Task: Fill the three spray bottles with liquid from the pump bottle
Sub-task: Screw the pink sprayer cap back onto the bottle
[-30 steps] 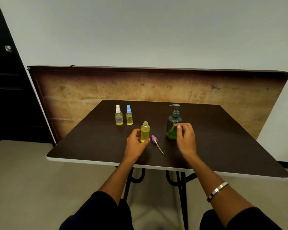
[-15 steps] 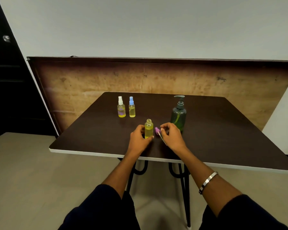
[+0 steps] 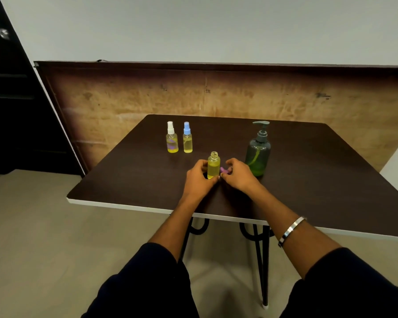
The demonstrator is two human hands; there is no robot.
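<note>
Gripping open spray bottle (image 3: pixel 213 167) upright: left hand (image 3: pixel 199 180); right hand (image 3: pixel 238 175) pinching purple spray cap (image 3: pixel 224 170) beside it.

Both arms are bare from the elbow, with dark navy sleeves (image 3: pixel 147 278) pushed up; a flat silver bangle (image 3: pixel 291 230) circles the right forearm.

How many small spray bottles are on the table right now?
3. White-capped bottle and blue-capped bottle stand side by side at the back; the uncapped bottle stands nearer, held by the left hand. None appear hidden.
</note>
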